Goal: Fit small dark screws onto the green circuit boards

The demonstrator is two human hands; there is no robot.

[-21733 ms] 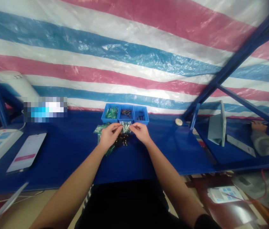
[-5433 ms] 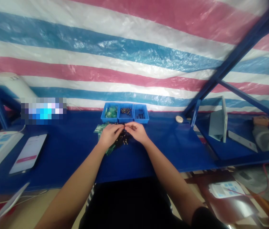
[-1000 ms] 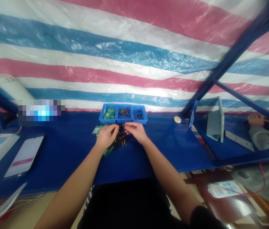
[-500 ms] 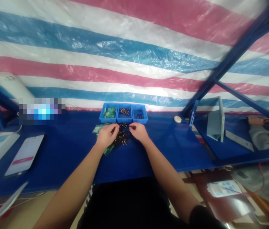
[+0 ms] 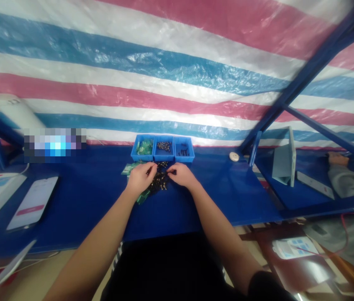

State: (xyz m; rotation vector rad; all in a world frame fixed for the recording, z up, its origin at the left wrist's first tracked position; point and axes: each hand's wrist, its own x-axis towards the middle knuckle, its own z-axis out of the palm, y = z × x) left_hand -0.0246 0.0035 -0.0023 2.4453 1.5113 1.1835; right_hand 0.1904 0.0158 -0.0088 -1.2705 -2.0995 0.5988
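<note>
A loose pile of small dark parts with brassy ends (image 5: 160, 183) lies on the blue table (image 5: 95, 200) between my hands. My left hand (image 5: 141, 177) is at the pile's left side, fingers pinched; whatever they hold is too small to name. On the right, my right hand (image 5: 181, 173) has thumb and fingertips closed at the pile's edge, perhaps on a tiny dark piece I cannot make out. Green circuit boards (image 5: 143, 196) lie partly beneath the left hand, and paler green ones (image 5: 127, 169) sit beyond it.
Behind the pile stand three joined blue bins: one with green boards (image 5: 145, 147), one with small metallic parts (image 5: 163, 146), one with a few black pieces (image 5: 183, 151). A phone (image 5: 34, 202) lies left. A round cream object (image 5: 234, 156) and a blue frame post (image 5: 254, 149) are right.
My right hand has shifted slightly left and down, onto the pile's edge. My left hand keeps its pinch in nearly the same place.
</note>
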